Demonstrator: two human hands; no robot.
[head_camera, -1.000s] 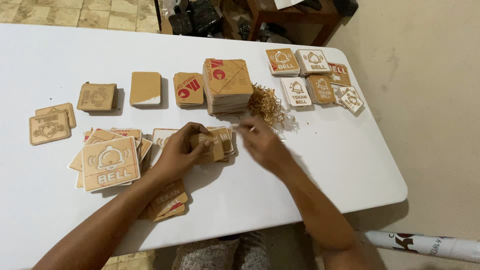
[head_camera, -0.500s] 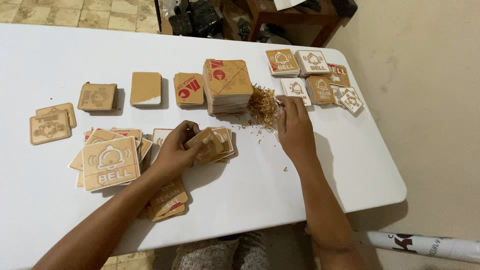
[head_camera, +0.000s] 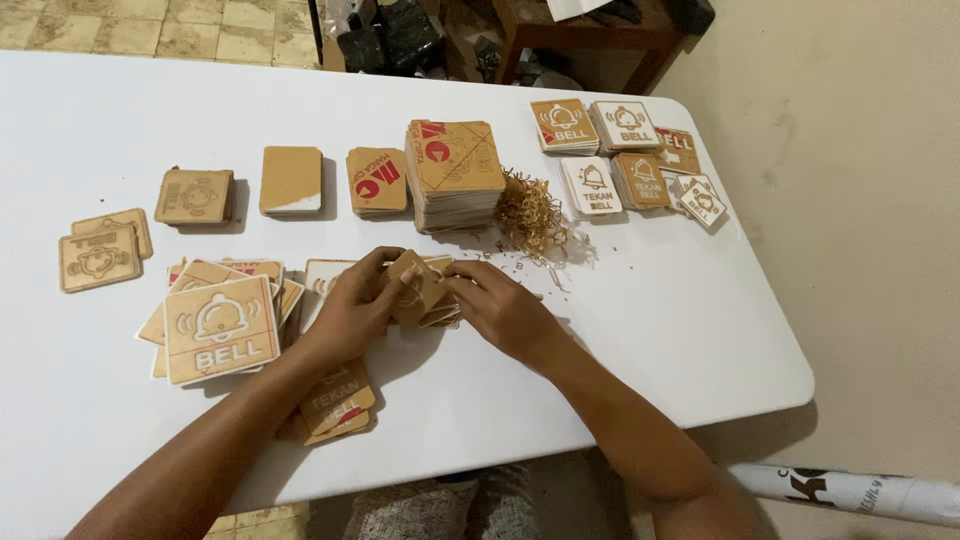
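**Both hands on one small wooden plaque at the middle of the table**

The white table (head_camera: 620, 340) carries everything. Largest on it is the tall stack of square wooden plaques (head_camera: 455, 175) at the centre back, with a red mark on its top piece. Left of that stand three lower stacks: a red-marked one (head_camera: 378, 181), a plain tan one (head_camera: 291, 181), and an engraved one (head_camera: 195, 196). At the front left lies a fanned heap topped by a big plaque with a white bell symbol (head_camera: 220, 328). Several small stacks of bell signs (head_camera: 620, 150), some white-faced and some tan, cluster at the far right corner. A tuft of wood shavings (head_camera: 530, 215) sits just beside the tall stack.

The small wooden plaque (head_camera: 415, 288) is held tilted just above a low pile at the table's middle. The left hand (head_camera: 355, 310) grips its left edge, fingers curled round it. The right hand (head_camera: 500, 310) pinches its right side with the fingertips, wrist resting low.
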